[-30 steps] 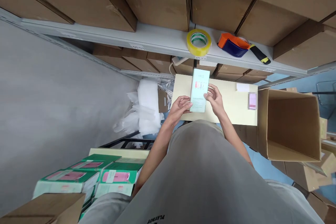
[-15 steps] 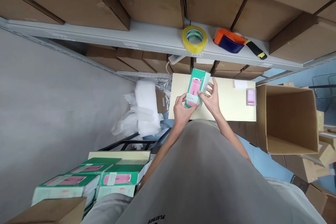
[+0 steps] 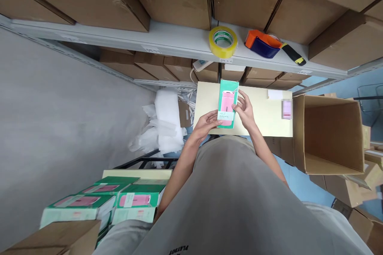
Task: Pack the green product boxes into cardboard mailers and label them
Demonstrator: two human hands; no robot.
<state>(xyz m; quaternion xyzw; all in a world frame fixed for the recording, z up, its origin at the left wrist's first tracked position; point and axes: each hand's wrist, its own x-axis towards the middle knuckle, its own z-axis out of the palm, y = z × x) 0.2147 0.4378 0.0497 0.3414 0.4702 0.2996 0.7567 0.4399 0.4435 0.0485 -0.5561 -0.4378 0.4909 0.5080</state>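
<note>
Between both hands I hold a green product box (image 3: 228, 105) with a pink tumbler printed on its front and a pale band across its lower part. My left hand (image 3: 207, 123) grips its lower left side, thumb over the front near the bottom. On the right edge, my right hand (image 3: 245, 110) has its thumb pressed on the front and its other fingers along the side. The box is over the pale yellow tabletop (image 3: 266, 121), its printed face toward me. Its back is hidden.
On the shelf above are yellow tape (image 3: 223, 42), an orange-and-blue tape dispenser (image 3: 263, 44) and a box cutter (image 3: 293, 54). An open carton (image 3: 332, 135) stands right. White foam wrap (image 3: 168, 121) is left; several similar green boxes (image 3: 134, 199) sit lower left.
The box has turned from a slant to nearly upright, its front now facing me more squarely. My left hand has slid slightly lower and left; my right hand has shifted a little right.
</note>
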